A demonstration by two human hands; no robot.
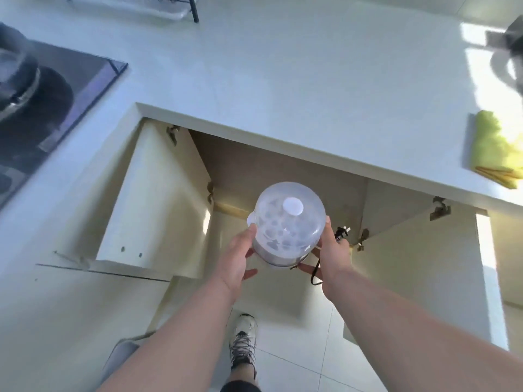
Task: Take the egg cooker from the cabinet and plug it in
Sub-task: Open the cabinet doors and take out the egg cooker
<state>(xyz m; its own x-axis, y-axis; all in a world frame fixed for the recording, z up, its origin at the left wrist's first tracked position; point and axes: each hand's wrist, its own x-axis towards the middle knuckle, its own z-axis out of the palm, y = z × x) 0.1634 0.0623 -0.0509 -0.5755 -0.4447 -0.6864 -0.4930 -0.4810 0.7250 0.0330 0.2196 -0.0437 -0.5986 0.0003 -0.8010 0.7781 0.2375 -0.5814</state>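
Observation:
The egg cooker (286, 224) has a clear domed lid with a white knob and a metal base. I hold it in the air in front of the open cabinet (283, 171) below the counter. My left hand (240, 254) grips its left side and my right hand (332, 250) grips its right side. Its black cord (315, 271) hangs in a loop under my right hand. The plug (341, 232) sticks out just beyond my right fingers, held against the cooker side.
Both cabinet doors (158, 199) stand open left and right. The white countertop (283, 80) runs above, with a black cooktop and pot (34, 89) at left, a yellow-green cloth (495, 148) at right, and a dark object (509, 52) at far right. My shoe (243, 340) is on the tiled floor.

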